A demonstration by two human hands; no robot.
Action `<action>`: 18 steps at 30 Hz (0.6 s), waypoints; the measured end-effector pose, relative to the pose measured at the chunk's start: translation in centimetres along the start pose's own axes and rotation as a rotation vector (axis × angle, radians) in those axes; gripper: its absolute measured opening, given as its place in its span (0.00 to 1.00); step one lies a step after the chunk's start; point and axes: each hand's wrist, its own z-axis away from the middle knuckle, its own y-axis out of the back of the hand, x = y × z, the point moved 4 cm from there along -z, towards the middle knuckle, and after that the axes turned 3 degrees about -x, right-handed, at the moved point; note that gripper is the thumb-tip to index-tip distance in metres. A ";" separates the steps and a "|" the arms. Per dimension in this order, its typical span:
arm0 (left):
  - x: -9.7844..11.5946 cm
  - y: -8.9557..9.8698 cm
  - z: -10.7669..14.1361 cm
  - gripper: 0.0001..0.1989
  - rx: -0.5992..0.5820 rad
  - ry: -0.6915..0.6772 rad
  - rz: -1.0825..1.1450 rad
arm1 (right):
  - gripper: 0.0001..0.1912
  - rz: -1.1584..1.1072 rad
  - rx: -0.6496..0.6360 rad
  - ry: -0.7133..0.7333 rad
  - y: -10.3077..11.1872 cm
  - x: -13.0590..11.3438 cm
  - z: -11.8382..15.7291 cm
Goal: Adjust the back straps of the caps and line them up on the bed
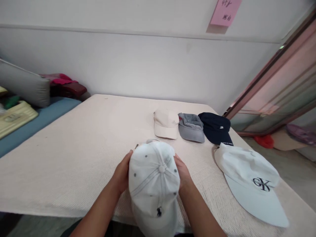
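A white baseball cap (pixel 153 181) with a small dark logo is held between my two hands at the near edge of the table, its brim toward me. My left hand (pixel 123 171) grips its left side, fingers partly hidden behind the crown. On the opposite side, my right hand (pixel 183 171) clasps the cap, and its fingertips are also covered. Beyond lie a beige cap (pixel 166 122), a grey cap (pixel 191 126) and a navy cap (pixel 214 126) in a row. To the right rests a larger-looking white cap (pixel 247 171) with black letters, brim facing me.
A cream textured cloth covers the table (pixel 81 154), which meets a white wall (pixel 138 65) at the back. A grey cushion (pixel 24 82) and a yellow box-like item (pixel 17 118) sit on a blue surface at left. A pink note (pixel 225 13) hangs above; a framed glass panel (pixel 276 79) stands right.
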 end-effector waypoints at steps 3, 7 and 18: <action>-1.2 -0.1 2.1 0.26 -0.101 0.048 0.064 | 0.10 -0.104 0.087 0.062 0.8 -1.2 -1.0; -3.1 0.4 4.8 0.21 -0.158 0.030 0.169 | 0.08 -0.193 0.131 0.111 1.4 -1.5 -2.3; 2.1 6.2 4.8 0.10 0.177 -0.199 0.282 | 0.12 0.020 0.031 -0.049 0.0 2.8 -2.9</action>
